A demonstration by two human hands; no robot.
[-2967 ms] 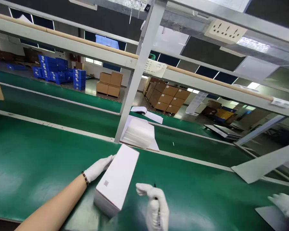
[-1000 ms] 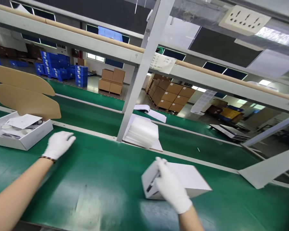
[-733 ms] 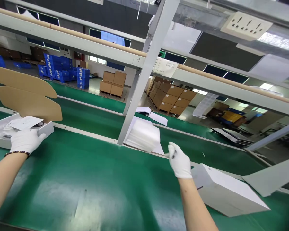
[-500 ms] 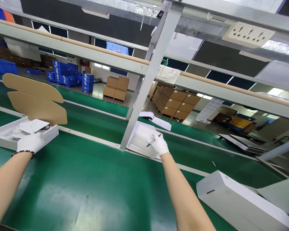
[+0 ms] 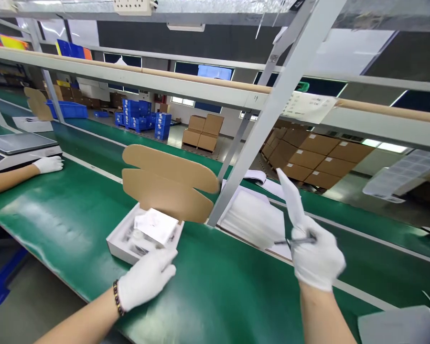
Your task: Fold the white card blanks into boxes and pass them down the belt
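"Open white box (image 5: 120, 248) is sitting on the green bench (image 5: 229, 291), just beyond my left hand (image 5: 146, 282), right?"

"Yes. I'm seeing that hand at its near right side, fingers loosely together, thumb standing off. Whether it's touching the wall, I can't tell."

"How am I judging its handling?"

"I'm reckoning on light, stiffish card, with loose contents inclined to slide. I'm favouring opposite outer walls, kept level, and avoiding the brown lid (image 5: 168, 196), which is looking bendy."

"Which way is it pointing?"

"Its lid is standing up along the far side, spreading crosswise, roughly following the bench rail. Foreshortening is hiding the tray's own long axis from me."

"And my right hand (image 5: 317, 253)?"

"It's pinching a thin white sheet (image 5: 290, 198), while a dark pen (image 5: 283, 242) is lying across the fingers. I'm taking the sheet for soft and easily creased, so a light edge grip is suiting it. Its length is running nearly upright, top leaning left."

"Farther off?"

"A white stack (image 5: 252, 217) is lying beside the post, another person's gloved hand (image 5: 49, 165) is resting near a scale (image 5: 16, 143), and brown cartons (image 5: 206, 131) are standing beyond."
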